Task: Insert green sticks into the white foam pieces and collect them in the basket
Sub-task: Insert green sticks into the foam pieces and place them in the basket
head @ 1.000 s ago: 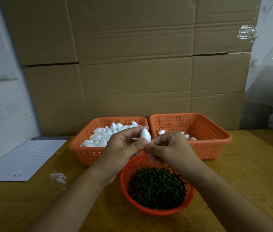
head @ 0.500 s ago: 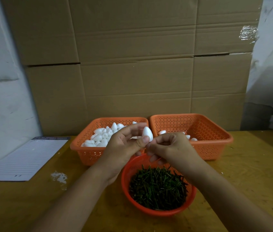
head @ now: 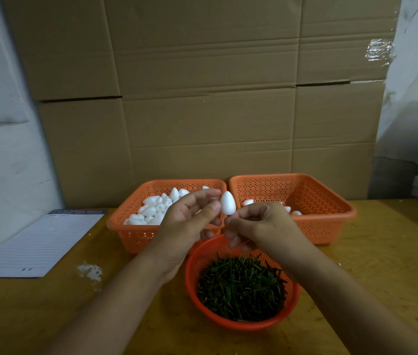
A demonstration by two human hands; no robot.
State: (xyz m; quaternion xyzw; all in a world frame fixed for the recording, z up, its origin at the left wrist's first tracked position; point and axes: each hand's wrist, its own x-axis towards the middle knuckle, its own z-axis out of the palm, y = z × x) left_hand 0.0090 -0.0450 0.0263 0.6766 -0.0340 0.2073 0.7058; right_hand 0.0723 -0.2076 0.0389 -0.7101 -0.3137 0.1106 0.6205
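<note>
Two hands, foam piece [head: 227,203] between fingers [head: 209,210]

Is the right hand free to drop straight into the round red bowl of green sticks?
Probably yes: the right hand hovers just above the round red bowl, nothing between, though its fingers seem pinched.

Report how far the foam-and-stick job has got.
Done: a few white foam pieces lie in the right orange basket.
In hand: left hand holds a white foam egg; right hand pinches beneath it.
Left: the left orange basket remains well filled.
</note>
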